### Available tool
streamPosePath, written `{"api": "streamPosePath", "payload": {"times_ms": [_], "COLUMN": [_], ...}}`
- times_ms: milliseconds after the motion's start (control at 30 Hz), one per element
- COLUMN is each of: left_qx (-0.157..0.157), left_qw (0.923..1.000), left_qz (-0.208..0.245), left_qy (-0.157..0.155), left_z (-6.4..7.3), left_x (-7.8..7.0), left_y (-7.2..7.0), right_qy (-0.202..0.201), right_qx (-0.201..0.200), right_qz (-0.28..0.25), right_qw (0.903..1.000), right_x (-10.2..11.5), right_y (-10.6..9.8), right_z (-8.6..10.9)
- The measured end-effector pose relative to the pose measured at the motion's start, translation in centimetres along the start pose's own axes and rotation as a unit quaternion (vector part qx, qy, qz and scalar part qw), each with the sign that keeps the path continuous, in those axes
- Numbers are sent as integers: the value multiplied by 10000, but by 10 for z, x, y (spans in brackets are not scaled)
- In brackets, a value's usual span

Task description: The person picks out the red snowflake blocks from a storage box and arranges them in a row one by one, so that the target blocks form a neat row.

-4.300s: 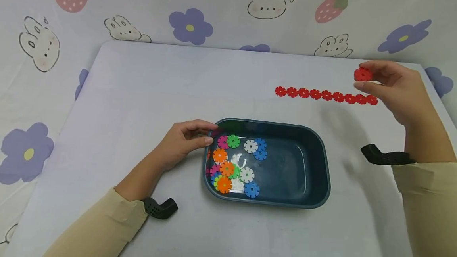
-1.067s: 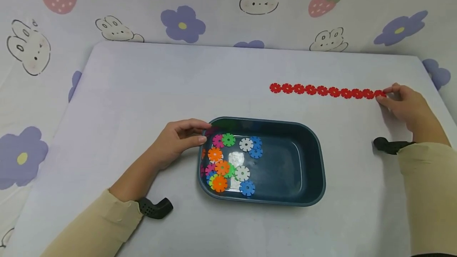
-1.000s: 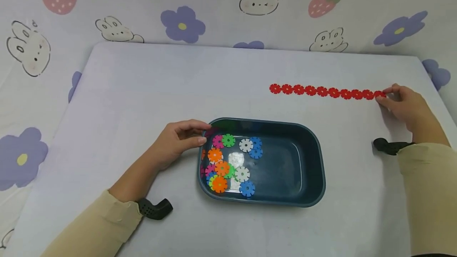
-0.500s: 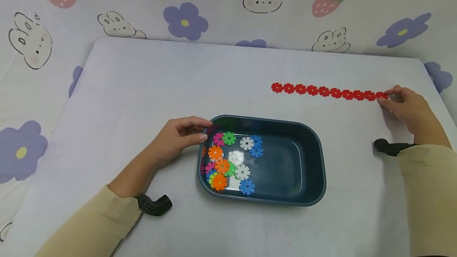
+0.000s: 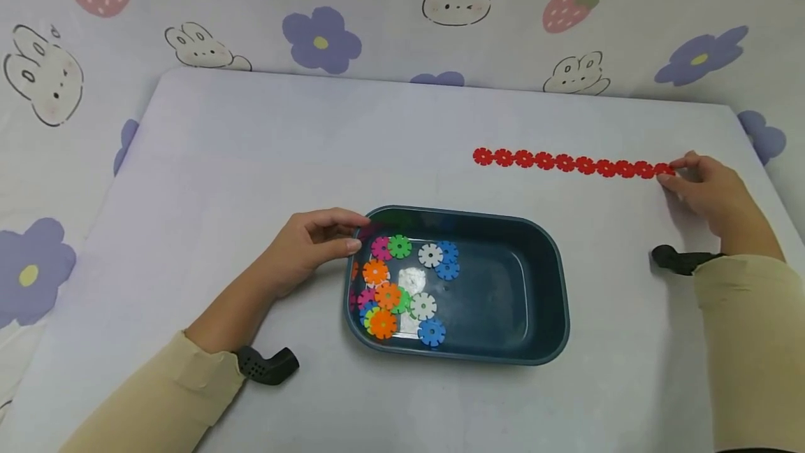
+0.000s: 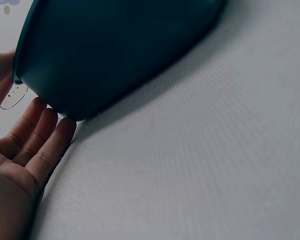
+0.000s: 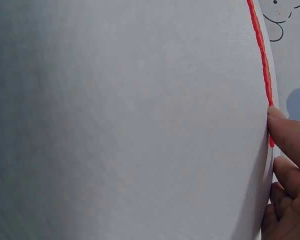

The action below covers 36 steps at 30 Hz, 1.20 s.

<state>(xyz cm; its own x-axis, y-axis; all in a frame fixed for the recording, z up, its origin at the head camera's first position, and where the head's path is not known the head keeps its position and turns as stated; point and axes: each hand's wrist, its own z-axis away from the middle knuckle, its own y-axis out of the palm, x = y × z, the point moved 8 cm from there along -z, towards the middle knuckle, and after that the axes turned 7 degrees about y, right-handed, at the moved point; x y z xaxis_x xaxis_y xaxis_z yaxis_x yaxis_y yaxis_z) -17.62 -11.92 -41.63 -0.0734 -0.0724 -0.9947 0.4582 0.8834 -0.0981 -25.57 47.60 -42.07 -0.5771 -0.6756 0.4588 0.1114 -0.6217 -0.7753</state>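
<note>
A row of red notched flower-shaped discs (image 5: 564, 163) lies edge to edge across the back right of the table. My right hand (image 5: 713, 191) pinches the disc at the row's right end between thumb and fingers, partly covering it. In the right wrist view the row is a thin red strip (image 7: 263, 57), and the thumb (image 7: 290, 140) overlaps its near end. At the left end of a dark blue-green plastic basin (image 5: 547, 285), my left hand (image 5: 305, 250) touches the rim with relaxed fingers. Its other fingertips rest against the basin's lower outer wall (image 6: 109, 55) in the left wrist view.
Several loose discs lie in the left half of the basin, among them orange (image 5: 383, 324), blue (image 5: 431, 332), white (image 5: 424, 306), green (image 5: 400, 247) and pink ones. A patterned cloth (image 5: 390, 12) hangs behind the white table (image 5: 302, 131).
Over four seconds, my right hand has lowered the red disc it held in the air to the row's right end. It stays there over the last second. The left hand keeps its place.
</note>
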Motion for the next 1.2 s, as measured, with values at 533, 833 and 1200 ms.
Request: {"api": "streamPosePath", "payload": {"times_ms": [533, 833, 1200], "left_qx": [-31, -66, -84], "left_qw": [10000, 9999, 9998], "left_qz": [70, 114, 156], "left_qy": [5, 15, -20], "left_z": [3, 6, 9], "left_x": [-1, 0, 3], "left_y": [-5, -7, -9], "right_qy": [-91, -51, -275], "right_qx": [40, 98, 151], "right_qz": [64, -121, 217], "right_qw": [9999, 9999, 9993], "right_x": [8, 12, 17], "right_y": [3, 6, 6], "right_z": [4, 1, 5]}}
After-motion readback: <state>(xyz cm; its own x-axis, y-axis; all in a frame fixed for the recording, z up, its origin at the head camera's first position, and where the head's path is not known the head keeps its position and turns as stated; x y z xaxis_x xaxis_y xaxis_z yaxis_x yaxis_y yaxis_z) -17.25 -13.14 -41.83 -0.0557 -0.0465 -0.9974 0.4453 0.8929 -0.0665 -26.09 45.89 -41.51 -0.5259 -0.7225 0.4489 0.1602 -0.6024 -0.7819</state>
